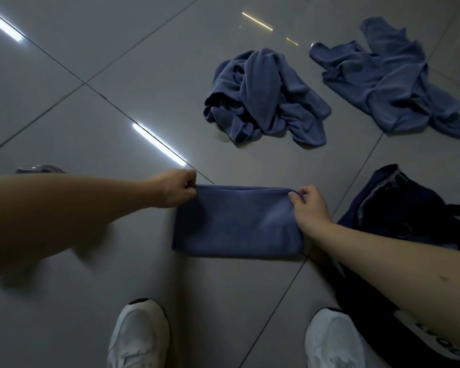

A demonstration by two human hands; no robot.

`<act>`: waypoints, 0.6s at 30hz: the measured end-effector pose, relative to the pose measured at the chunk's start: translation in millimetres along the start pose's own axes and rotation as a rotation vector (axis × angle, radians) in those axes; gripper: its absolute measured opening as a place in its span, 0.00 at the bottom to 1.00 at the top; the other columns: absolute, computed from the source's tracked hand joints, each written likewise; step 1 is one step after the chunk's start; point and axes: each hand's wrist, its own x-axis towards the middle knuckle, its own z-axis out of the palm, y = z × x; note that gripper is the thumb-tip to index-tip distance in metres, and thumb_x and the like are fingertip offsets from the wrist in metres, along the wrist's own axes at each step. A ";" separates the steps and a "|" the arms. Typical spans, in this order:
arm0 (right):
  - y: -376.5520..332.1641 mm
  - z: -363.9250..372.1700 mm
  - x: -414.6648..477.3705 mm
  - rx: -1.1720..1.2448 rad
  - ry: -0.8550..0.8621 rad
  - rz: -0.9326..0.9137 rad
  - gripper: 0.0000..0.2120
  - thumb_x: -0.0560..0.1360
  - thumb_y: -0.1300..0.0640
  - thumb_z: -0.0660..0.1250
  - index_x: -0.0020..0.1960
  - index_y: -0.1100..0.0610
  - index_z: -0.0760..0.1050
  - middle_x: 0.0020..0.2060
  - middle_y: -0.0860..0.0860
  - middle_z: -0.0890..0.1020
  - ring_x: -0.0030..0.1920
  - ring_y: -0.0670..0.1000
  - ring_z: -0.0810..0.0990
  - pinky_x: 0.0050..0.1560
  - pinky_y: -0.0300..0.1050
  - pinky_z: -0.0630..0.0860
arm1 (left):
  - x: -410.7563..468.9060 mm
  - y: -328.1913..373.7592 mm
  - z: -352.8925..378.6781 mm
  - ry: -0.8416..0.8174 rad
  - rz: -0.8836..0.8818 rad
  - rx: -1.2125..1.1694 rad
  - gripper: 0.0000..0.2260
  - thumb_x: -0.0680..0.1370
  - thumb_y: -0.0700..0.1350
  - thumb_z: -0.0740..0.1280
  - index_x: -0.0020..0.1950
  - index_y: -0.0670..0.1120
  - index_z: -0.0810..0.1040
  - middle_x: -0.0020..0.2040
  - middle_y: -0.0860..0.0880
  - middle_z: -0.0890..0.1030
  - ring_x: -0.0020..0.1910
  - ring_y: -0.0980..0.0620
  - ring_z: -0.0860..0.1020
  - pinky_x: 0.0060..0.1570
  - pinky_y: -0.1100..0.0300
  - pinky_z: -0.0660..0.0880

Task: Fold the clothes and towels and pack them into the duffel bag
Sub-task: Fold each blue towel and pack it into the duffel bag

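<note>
— Which step are we on?

— Folding. The blue towel (237, 224) lies flat on the floor (91, 62) as a tidy rectangle. My left hand (174, 191) has its grip pinched on the far left corner, and my right hand (310, 209) is pinched on the far right corner. I'd judge it needs one more fold toward me, then goes into the duffel bag (398, 208) just beside it.

— What's left?

— A crumpled towel (263, 99) and a spread blue piece (383, 83), further out and well apart from the bag.

— Anything unclear?

— The bag's mouth is dark and partly behind my right forearm, so I can't tell what's inside. The frame cuts off the bag and the spread piece.
</note>
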 end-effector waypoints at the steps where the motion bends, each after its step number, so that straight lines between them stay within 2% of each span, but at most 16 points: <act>1: -1.4 1.7 1.0 0.021 0.014 0.023 0.09 0.81 0.52 0.65 0.53 0.58 0.72 0.45 0.53 0.79 0.45 0.53 0.77 0.37 0.42 0.69 | 0.3 -0.3 2.9 0.034 -0.029 -0.028 0.04 0.75 0.45 0.65 0.47 0.46 0.74 0.41 0.47 0.79 0.39 0.45 0.76 0.35 0.57 0.69; 5: -3.1 3.4 2.2 0.078 0.059 0.092 0.11 0.79 0.49 0.68 0.51 0.57 0.74 0.44 0.52 0.80 0.46 0.54 0.79 0.40 0.43 0.70 | 0.2 1.8 14.1 0.146 -0.148 -0.114 0.05 0.78 0.44 0.64 0.50 0.44 0.73 0.43 0.44 0.78 0.41 0.43 0.76 0.39 0.54 0.71; 8: -4.2 0.5 -0.7 0.061 -0.027 0.076 0.08 0.76 0.56 0.72 0.51 0.56 0.76 0.45 0.52 0.81 0.46 0.52 0.79 0.46 0.41 0.71 | 0.5 5.1 20.6 0.235 -0.205 -0.138 0.05 0.78 0.44 0.61 0.49 0.43 0.69 0.43 0.43 0.76 0.42 0.41 0.74 0.39 0.53 0.68; 11: -5.1 -4.0 -5.2 0.034 -0.025 0.012 0.04 0.78 0.60 0.70 0.50 0.56 0.75 0.44 0.51 0.81 0.45 0.51 0.78 0.46 0.40 0.71 | 0.0 6.5 23.2 0.257 -0.218 -0.124 0.05 0.78 0.44 0.61 0.49 0.42 0.69 0.42 0.42 0.76 0.41 0.41 0.74 0.39 0.53 0.67; 14: -4.6 -8.0 -4.6 0.027 0.060 -0.028 0.02 0.81 0.57 0.65 0.51 0.55 0.72 0.42 0.47 0.78 0.45 0.50 0.77 0.43 0.42 0.69 | -0.5 5.6 26.3 0.274 -0.230 -0.156 0.05 0.78 0.42 0.61 0.49 0.42 0.68 0.41 0.42 0.76 0.40 0.40 0.74 0.38 0.52 0.68; 18: -4.3 -5.1 4.8 -0.010 0.024 -0.024 0.03 0.83 0.56 0.62 0.54 0.55 0.71 0.44 0.49 0.77 0.45 0.51 0.76 0.46 0.44 0.69 | -1.7 7.5 33.2 0.276 -0.238 -0.165 0.04 0.77 0.40 0.61 0.48 0.42 0.67 0.39 0.44 0.74 0.38 0.41 0.73 0.37 0.53 0.65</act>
